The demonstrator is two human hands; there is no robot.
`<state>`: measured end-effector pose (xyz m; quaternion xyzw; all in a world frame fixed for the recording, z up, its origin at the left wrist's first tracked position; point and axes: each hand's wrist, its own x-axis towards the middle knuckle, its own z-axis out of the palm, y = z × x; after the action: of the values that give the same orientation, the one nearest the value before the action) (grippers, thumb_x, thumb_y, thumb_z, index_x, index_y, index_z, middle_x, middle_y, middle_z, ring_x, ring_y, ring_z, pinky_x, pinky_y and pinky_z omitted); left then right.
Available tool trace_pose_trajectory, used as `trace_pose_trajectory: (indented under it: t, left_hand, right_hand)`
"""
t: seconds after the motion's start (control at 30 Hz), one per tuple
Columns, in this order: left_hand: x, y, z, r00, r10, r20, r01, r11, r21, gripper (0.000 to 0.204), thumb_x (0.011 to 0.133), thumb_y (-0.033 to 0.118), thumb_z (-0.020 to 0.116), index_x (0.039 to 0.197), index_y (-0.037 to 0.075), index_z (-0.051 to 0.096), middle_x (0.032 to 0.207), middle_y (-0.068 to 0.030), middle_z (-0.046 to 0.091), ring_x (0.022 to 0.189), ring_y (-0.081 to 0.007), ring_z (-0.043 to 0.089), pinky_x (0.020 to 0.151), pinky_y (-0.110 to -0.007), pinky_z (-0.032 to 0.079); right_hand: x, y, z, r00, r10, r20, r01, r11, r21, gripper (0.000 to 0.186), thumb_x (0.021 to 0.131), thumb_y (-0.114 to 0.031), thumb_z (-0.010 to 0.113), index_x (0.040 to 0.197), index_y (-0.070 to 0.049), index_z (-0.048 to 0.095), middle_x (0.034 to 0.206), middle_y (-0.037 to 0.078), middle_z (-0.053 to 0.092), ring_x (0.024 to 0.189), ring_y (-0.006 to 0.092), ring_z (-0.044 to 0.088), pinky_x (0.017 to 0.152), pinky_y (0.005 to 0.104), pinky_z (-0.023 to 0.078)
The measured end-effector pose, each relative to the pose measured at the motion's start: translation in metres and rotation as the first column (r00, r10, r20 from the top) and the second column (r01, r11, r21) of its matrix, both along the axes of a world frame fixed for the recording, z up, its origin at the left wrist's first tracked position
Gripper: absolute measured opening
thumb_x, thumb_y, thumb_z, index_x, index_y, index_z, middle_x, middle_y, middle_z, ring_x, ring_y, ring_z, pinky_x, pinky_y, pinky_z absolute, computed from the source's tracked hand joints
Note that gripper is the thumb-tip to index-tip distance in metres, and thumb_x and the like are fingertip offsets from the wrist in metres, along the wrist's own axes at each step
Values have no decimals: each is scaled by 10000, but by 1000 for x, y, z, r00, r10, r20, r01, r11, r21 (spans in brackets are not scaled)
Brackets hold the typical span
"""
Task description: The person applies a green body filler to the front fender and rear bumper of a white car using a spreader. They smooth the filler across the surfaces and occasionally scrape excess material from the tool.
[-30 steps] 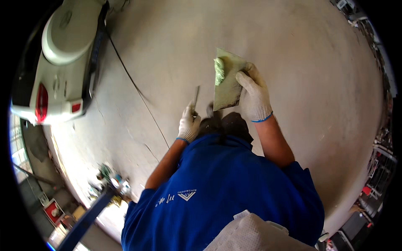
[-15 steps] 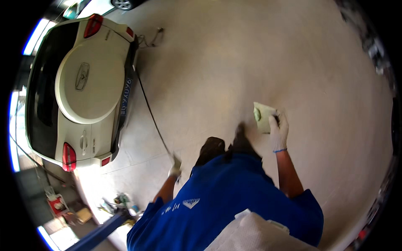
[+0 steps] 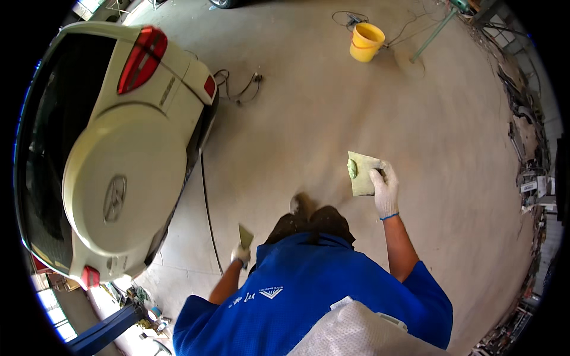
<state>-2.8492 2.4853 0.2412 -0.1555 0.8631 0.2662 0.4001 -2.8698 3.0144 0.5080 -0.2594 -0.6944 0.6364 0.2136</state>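
My right hand (image 3: 385,188), in a white glove, holds a flat square board (image 3: 361,174) out in front of me, with a lump of green putty (image 3: 352,168) on its left edge. My left hand (image 3: 240,255), also gloved, hangs low by my side and grips a small putty knife (image 3: 245,236) with the blade pointing up. I wear a blue shirt and dark trousers, and one shoe (image 3: 298,204) shows on the concrete floor (image 3: 309,118).
The rear of a white car (image 3: 113,160) with a spare-wheel cover fills the left. A thin cable (image 3: 205,196) runs along the floor beside it. A yellow bucket (image 3: 366,41) stands far ahead. Clutter lines the right wall, and tools lie at the lower left.
My view has swung up and left, so the car's rear looks larger and nearer. The board has dropped away from my face to arm's length. My left hand with the knife has lowered to my side.
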Motion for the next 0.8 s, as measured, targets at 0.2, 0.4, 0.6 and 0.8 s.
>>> trace_pose_trajectory:
  t: [0.2, 0.4, 0.6, 0.8]
  left_hand:
    - [-410, 140, 31, 845, -252, -473, 303, 952, 34, 323, 854, 176, 571, 1124, 0, 564, 676, -107, 638, 536, -196, 625, 503, -359, 515]
    - [-637, 269, 49, 960, 207, -191, -151, 950, 272, 258, 847, 168, 522, 1037, 14, 603, 637, -94, 606, 521, -206, 602, 510, -371, 498]
    - [-649, 289, 73, 995, 59, 81, -48, 991, -126, 329, 858, 270, 539, 965, -3, 689, 793, -211, 701, 715, -324, 710, 673, -442, 549]
    - [-732, 267, -56, 979, 81, 187, -20, 952, -307, 503, 809, 428, 651, 1090, 13, 690, 1090, -261, 677, 1054, -392, 654, 865, -448, 531]
  right_hand:
    - [-196, 103, -3, 991, -118, 59, 117, 993, 11, 196, 919, -54, 542, 1089, 9, 617, 1022, 34, 625, 956, 118, 571, 896, 286, 464]
    - [-450, 202, -62, 995, -98, 33, 96, 994, 42, 196, 919, -34, 552, 1099, 14, 610, 1016, 32, 613, 973, 116, 564, 917, 286, 456]
    - [-725, 284, 5, 985, 167, -54, -153, 969, 196, 195, 938, -33, 574, 1126, 14, 594, 1041, 21, 589, 988, 103, 540, 906, 271, 453]
    - [-1003, 355, -16, 954, 297, -39, -273, 915, 298, 192, 955, -55, 582, 1135, 10, 568, 1044, 21, 569, 986, 112, 525, 914, 261, 440]
